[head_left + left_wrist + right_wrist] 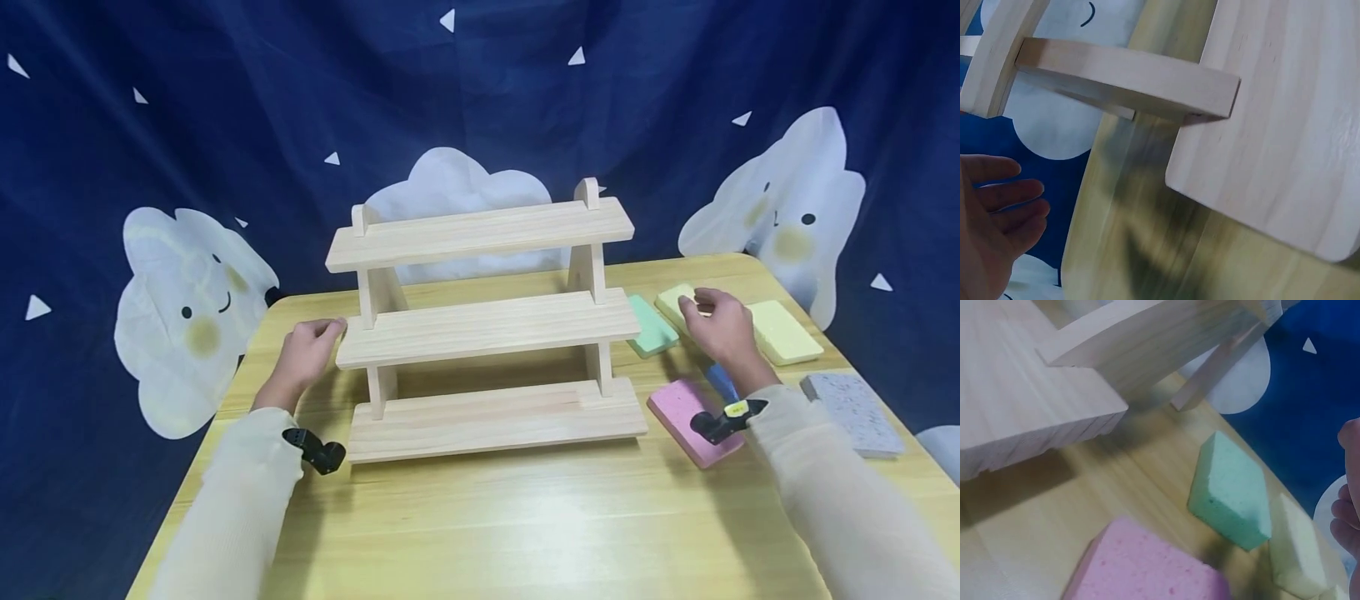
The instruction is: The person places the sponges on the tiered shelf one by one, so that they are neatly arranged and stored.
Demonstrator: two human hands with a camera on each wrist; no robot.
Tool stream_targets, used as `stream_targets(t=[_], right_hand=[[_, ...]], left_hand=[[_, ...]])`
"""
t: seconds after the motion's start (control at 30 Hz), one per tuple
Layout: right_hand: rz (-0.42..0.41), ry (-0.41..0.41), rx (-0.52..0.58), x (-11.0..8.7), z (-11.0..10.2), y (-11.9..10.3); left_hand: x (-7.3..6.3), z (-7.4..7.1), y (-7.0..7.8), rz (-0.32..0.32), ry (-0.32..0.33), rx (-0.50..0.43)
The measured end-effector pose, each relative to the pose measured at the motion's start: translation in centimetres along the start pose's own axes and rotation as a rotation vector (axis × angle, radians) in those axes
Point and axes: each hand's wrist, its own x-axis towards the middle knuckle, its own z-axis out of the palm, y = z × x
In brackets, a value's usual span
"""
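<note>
A three-tier wooden display shelf [495, 329] stands on the table. My left hand [303, 354] is beside the left end of its middle board, fingertips right at the edge in the head view. The left wrist view shows this hand [1000, 219] with loosely bent fingers and nothing in them. On the right, my right hand [723, 329] hovers by a small pale yellow sponge [672, 302], fingers loosely bent. A green sponge [652, 325] lies between that hand and the shelf. Below the right wrist lies a pink sponge [686, 417], partly covered by the wrist camera.
A larger yellow sponge [783, 333] and a speckled grey sponge [855, 412] lie along the table's right side. Something blue [722, 383] shows beneath the right wrist. Behind the wooden table [480, 533] hangs a dark blue curtain [487, 92] with white clouds.
</note>
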Motion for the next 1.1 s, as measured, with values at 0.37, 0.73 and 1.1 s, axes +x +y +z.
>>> stream_targets(t=[0.37, 0.73, 1.1], right_hand=[[0.040, -0.005, 0.044, -1.4, 0.9, 1.2], [0.150, -0.069, 0.136, -2.6, 2.4, 1.0], [0.141, -0.107, 0.043, -2.8, 3.3, 1.5]], left_hand=[[-0.8, 1.9, -0.1, -0.015, -0.091, -0.622], [-1.6, 3.4, -0.1, 0.004, -0.148, -0.871], [-1.8, 3.9, -0.6, 0.015, -0.152, -0.976]])
